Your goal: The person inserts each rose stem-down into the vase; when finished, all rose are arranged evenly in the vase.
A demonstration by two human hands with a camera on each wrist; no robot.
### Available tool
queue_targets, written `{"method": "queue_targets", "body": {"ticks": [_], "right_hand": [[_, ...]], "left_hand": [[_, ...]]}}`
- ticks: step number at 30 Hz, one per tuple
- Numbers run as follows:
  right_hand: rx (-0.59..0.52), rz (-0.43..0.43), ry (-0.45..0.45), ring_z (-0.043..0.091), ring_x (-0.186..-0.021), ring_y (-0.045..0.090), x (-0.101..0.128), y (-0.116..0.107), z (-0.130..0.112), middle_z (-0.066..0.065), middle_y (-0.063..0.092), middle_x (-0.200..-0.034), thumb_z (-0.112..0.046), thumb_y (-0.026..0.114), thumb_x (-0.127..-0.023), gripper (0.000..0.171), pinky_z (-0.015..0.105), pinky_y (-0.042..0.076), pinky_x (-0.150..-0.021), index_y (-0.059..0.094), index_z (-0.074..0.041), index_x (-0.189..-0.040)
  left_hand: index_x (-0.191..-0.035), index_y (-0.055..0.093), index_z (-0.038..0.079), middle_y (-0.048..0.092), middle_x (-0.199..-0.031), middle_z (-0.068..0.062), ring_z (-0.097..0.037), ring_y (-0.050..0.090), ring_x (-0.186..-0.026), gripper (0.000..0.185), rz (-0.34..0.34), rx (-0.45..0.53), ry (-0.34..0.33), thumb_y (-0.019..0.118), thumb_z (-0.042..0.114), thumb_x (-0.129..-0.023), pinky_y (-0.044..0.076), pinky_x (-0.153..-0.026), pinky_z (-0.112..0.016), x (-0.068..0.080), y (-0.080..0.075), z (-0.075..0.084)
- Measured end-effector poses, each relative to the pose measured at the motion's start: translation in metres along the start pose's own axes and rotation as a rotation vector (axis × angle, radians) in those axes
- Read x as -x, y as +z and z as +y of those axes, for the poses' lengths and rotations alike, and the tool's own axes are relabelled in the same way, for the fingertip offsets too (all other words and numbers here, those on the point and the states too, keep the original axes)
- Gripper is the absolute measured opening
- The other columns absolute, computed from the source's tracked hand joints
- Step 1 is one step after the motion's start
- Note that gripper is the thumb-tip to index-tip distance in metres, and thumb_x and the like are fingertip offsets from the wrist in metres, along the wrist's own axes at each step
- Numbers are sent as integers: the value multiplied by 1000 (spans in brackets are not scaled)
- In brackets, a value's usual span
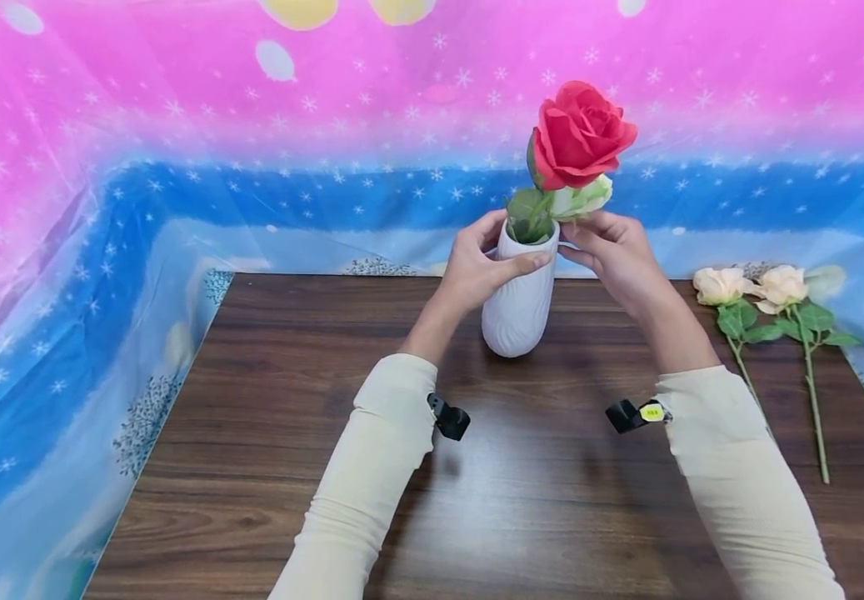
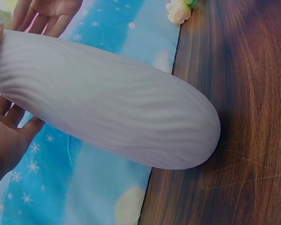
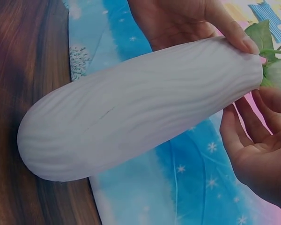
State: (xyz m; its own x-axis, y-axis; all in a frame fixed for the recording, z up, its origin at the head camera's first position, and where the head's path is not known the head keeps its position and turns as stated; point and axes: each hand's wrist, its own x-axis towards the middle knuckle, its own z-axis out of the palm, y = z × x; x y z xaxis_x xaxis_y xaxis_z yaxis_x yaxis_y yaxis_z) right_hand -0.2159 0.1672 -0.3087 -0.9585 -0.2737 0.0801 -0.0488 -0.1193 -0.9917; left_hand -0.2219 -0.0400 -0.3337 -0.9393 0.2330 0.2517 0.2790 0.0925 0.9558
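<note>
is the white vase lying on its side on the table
No, the white vase stands upright on the table, with the left hand gripping its neck.
</note>
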Motion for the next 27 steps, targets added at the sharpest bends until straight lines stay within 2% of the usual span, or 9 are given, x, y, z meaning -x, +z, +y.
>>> {"method": "queue_targets", "body": {"ticks": [7,9,18,24,27], "right_hand": [[-8,-16,-20,6,-108,68,8,-4,5,-6,70,-116,-12,62,-100,22,17,57,-93,71,-14,-120],[4,-18,-27,6,-108,69,10,-5,7,-7,71,-114,-10,61,-100,20,17,57,-93,73,-18,-115],[26,-41,-60,8,-104,73,21,-17,17,-6,75,-112,-7,62,-99,20,18,58,-91,70,-11,-118],[88,-27,-65,6,-96,75,29,-25,24,-8,77,-107,-5,62,-99,21,18,59,-88,71,-16,-114],[82,-30,-55,6,-94,75,35,-30,29,-7,78,-104,-4,62,-99,21,18,59,-87,72,-17,-112]], "left_hand": [[-142,56,9,67,-132,-14,-24,67,-120,64,2,7,-1,83,17,-84,57,-101,-34,0,1,1],[-142,56,9,68,-132,-14,-24,67,-119,64,3,7,-2,83,17,-84,57,-100,-34,0,1,0],[-142,56,9,67,-132,-13,-24,67,-120,65,2,0,1,83,18,-84,57,-101,-35,-1,0,0],[-142,56,9,67,-132,-14,-24,67,-121,66,5,0,-3,84,16,-83,57,-101,-34,0,1,0],[-142,56,9,68,-133,-14,-25,67,-120,66,10,1,-2,84,16,-83,57,-101,-34,1,1,0]]}}
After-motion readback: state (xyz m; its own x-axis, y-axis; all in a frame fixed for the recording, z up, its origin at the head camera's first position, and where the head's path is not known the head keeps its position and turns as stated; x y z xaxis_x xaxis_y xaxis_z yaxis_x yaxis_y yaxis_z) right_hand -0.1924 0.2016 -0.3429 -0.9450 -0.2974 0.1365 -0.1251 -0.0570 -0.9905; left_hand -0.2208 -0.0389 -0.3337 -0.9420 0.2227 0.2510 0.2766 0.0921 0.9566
